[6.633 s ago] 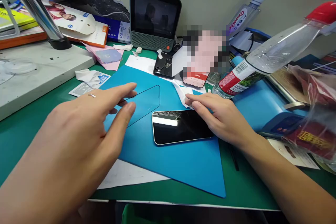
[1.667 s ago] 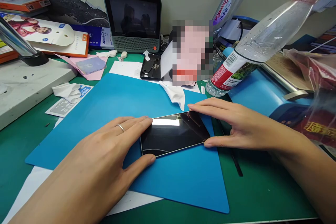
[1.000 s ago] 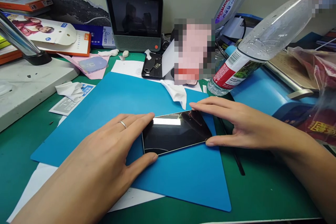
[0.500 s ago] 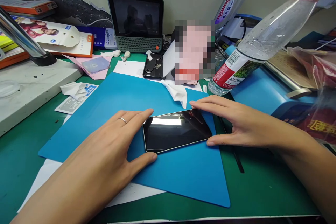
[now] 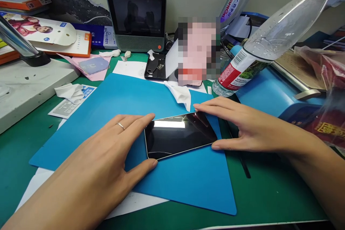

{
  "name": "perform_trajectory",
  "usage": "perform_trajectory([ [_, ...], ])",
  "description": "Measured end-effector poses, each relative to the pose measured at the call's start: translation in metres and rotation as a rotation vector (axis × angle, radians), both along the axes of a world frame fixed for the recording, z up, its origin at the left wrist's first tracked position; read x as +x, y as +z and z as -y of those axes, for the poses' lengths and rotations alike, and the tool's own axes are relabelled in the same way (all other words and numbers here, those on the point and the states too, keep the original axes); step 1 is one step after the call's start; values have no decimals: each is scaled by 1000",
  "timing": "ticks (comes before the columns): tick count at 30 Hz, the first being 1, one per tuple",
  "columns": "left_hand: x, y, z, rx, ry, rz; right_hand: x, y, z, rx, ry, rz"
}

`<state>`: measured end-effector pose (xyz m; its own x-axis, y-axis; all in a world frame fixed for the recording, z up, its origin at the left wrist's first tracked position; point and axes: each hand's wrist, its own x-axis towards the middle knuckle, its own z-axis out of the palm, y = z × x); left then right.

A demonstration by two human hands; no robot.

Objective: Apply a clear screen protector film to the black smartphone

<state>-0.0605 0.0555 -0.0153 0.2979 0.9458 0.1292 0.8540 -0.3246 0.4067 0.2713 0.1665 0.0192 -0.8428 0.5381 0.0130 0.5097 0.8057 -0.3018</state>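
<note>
A smartphone [image 5: 180, 136] with a dark, glossy screen lies face up on a blue mat [image 5: 188, 183]. A bright strip of light reflects on its glass. My left hand [image 5: 115, 151], with a ring on one finger, spans the phone's left end, thumb at the near edge and forefinger at the far edge. At the right end, my right hand [image 5: 237, 125] does the same, its thumb by the near corner and its fingertips at the far corner. A crumpled white wipe [image 5: 180, 95] lies just beyond the phone.
A tilted plastic bottle [image 5: 250, 57] with a red cap leans at the right over a blue device [image 5: 258, 93]. A smart display [image 5: 137, 18] stands at the back. Near it lies a black phone part [image 5: 155, 68]. A lamp base [image 5: 32, 79] stands at the left.
The view has shifted slightly, so the background sits a little further left and higher. Both hands stay at the phone's ends, with the left thumb slightly further left.
</note>
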Motion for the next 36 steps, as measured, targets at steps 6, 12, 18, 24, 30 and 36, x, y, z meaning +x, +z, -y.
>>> perform_trajectory([
  [6, 2, 0, 0, 11, -5, -4, 1, -1, 0, 5, 2, -1],
  [12, 3, 1, -3, 31, -23, 6, -1, 1, 0, 1, 6, -9],
  [18, 2, 1, 0, 21, -24, 0, -1, 1, -1, -12, 15, -15],
  [24, 3, 0, 0, 10, -17, -2, -1, 1, -1, -15, 17, -27],
  [30, 4, 0, -2, 34, -13, 5, -1, 1, -1, 19, 35, -39],
  [36, 3, 1, -1, 35, -26, -7, -2, 0, -1, 17, 40, -49],
])
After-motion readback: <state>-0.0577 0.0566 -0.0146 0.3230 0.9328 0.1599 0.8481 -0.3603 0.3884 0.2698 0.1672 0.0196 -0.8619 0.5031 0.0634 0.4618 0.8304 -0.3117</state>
